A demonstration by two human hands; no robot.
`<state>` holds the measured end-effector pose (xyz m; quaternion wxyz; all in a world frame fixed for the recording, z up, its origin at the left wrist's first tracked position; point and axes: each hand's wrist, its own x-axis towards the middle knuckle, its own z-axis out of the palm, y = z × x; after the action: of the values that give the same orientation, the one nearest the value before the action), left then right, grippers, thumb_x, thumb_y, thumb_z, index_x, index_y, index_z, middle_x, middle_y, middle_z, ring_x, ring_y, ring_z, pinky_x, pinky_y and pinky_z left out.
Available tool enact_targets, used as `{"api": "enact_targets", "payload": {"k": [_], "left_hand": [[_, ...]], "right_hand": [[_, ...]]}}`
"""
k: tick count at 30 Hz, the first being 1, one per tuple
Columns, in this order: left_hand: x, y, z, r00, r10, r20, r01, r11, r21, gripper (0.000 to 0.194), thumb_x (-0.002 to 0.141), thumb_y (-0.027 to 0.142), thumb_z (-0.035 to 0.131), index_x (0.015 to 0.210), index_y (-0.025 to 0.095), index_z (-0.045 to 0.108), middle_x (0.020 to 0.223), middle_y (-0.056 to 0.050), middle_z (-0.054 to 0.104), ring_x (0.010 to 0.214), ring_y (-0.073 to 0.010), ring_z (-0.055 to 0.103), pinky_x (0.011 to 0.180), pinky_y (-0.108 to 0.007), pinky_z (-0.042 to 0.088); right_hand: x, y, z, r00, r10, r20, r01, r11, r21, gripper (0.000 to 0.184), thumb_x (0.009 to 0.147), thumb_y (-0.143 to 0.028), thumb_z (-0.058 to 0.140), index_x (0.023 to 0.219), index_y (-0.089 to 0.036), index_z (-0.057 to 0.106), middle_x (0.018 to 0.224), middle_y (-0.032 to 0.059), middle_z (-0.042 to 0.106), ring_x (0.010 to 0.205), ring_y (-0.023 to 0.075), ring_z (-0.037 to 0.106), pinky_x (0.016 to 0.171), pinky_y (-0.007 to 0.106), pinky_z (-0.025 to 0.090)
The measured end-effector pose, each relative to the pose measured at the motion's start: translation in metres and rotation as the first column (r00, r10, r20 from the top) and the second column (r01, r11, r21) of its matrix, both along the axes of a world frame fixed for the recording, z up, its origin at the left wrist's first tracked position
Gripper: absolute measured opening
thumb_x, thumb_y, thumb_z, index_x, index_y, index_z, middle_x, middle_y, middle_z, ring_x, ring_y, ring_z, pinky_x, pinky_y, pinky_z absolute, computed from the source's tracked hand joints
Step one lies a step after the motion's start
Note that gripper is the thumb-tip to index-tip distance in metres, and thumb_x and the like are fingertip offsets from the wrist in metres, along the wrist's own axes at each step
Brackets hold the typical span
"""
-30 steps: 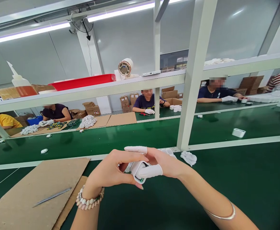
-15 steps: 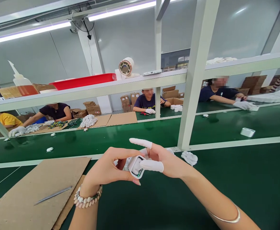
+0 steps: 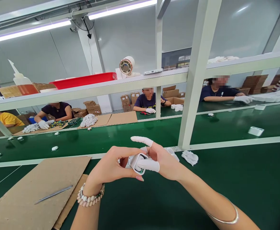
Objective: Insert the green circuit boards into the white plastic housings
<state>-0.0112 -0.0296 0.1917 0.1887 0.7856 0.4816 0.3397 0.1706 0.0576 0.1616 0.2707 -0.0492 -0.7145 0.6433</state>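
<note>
My left hand (image 3: 114,163) is closed round a small white plastic housing (image 3: 132,162), fingers behind it and thumb along its lower edge. The housing is tilted with its open end towards me, and a bit of green shows inside. My right hand (image 3: 165,159) wears white finger cots. Its thumb presses into the open end, while the index finger stretches out above and other fingers are partly hidden behind the housing. Behind my right hand, white plastic pieces (image 3: 172,153) lie partly covered. A crumpled white glove (image 3: 189,157) rests on the green bench to the right.
Metal tweezers (image 3: 53,195) lie on a cardboard sheet (image 3: 18,188) at left. Beyond runs a green belt (image 3: 121,137) with white parts, including a housing (image 3: 256,131). A white post (image 3: 197,76) stands right of centre. Several co-workers sit across; a red tray (image 3: 82,81) is on the shelf.
My right thumb has gone deeper into the housing's open end, and both hands shifted slightly. Parts on the belt moved right. A co-worker's gloved hand at far left drew back towards the piles.
</note>
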Motion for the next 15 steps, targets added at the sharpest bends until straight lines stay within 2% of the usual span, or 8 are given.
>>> {"api": "enact_targets", "payload": {"k": [5,8,11,13,15], "left_hand": [[-0.003,0.002,0.000,0.999,-0.032,0.044,0.034,0.999,-0.026,0.053,0.067,0.033,0.082,0.116,0.017,0.067,0.074,0.001,0.065,0.051,-0.0054,0.033,0.048,-0.019,0.032],[-0.005,0.003,0.001,0.994,-0.040,0.105,0.046,0.997,-0.056,0.052,0.066,0.031,0.083,0.114,0.016,0.067,0.080,-0.001,0.065,0.052,-0.0049,0.034,0.047,-0.019,0.032],[-0.007,0.002,0.002,0.983,-0.049,0.178,0.068,0.992,-0.103,0.051,0.065,0.029,0.084,0.110,0.014,0.068,0.088,-0.004,0.066,0.052,-0.0043,0.035,0.046,-0.019,0.033],[-0.008,0.003,0.003,0.975,-0.052,0.216,0.084,0.986,-0.142,0.049,0.062,0.030,0.085,0.104,0.012,0.069,0.087,-0.004,0.064,0.053,-0.0047,0.036,0.045,-0.019,0.032],[-0.009,0.003,0.003,0.969,-0.063,0.238,0.111,0.975,-0.191,0.047,0.059,0.032,0.086,0.098,0.011,0.071,0.080,-0.002,0.061,0.055,-0.0057,0.038,0.044,-0.018,0.031]], "right_hand": [[0.003,-0.003,0.005,0.996,-0.072,0.053,0.071,0.997,0.020,0.074,0.083,-0.034,0.070,0.144,-0.022,0.030,0.098,0.0056,0.066,0.085,0.0186,0.065,0.079,0.038,0.054],[0.009,-0.003,0.010,0.973,-0.185,0.137,0.157,0.968,0.194,0.069,0.083,-0.037,0.070,0.142,-0.027,0.036,0.103,0.0053,0.065,0.089,0.0191,0.064,0.082,0.037,0.053],[0.016,-0.005,0.011,0.938,-0.347,0.011,0.309,0.849,0.429,0.060,0.079,-0.038,0.073,0.134,-0.031,0.049,0.122,0.0069,0.055,0.105,0.0216,0.059,0.091,0.039,0.051],[0.018,-0.006,0.011,0.931,-0.350,-0.105,0.348,0.765,0.541,0.050,0.078,-0.036,0.074,0.124,-0.031,0.058,0.135,0.0069,0.043,0.117,0.0236,0.052,0.097,0.040,0.048],[0.018,-0.007,0.010,0.947,-0.297,-0.125,0.309,0.728,0.612,0.039,0.078,-0.034,0.074,0.116,-0.030,0.063,0.142,0.0061,0.034,0.123,0.0250,0.047,0.100,0.041,0.045]]}}
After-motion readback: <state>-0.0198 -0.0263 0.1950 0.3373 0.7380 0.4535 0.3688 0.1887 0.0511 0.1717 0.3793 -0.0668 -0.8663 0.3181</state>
